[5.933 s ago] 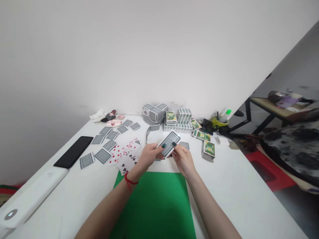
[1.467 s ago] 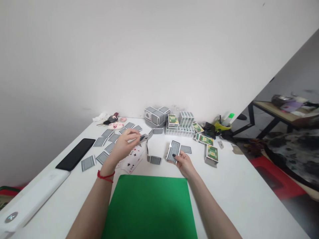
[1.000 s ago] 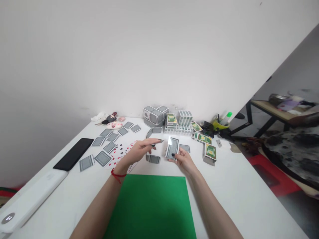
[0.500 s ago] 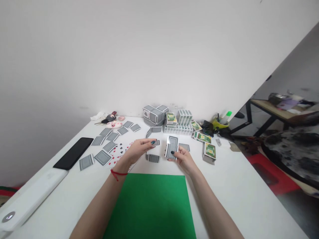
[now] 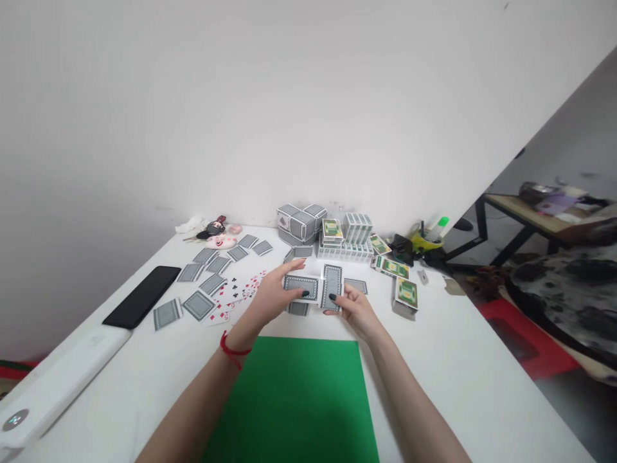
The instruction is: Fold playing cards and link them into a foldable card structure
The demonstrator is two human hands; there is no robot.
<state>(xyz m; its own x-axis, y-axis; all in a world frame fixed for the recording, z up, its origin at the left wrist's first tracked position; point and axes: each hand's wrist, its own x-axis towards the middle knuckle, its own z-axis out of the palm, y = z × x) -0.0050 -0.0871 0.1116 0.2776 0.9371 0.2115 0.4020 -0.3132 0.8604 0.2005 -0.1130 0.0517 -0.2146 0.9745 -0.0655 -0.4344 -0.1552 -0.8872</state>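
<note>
My left hand [image 5: 278,296] pinches a grey-backed playing card [image 5: 301,287], turned sideways with its patterned back toward me. In my right hand [image 5: 354,307] is an upright playing card [image 5: 333,283], gripped at its lower right, thumb across the back; I cannot tell whether other cards lie behind it. The two cards meet or nearly meet at their edges. Below and behind the left card stand folded cards [image 5: 299,308], partly hidden by it. Another card [image 5: 357,285] lies face down just right of my right hand.
Face-down cards [image 5: 199,305] and several face-up cards [image 5: 234,287] lie to the left. Against the wall stand a folded-card structure [image 5: 303,225] and card boxes [image 5: 344,249]. More boxes [image 5: 405,294] sit right. A phone [image 5: 142,297], a white device [image 5: 62,379] and a green mat [image 5: 299,399] are nearer.
The left card has turned so its back faces me and has come beside the right card. My left hand has shifted slightly right; my right hand stays nearly in place.
</note>
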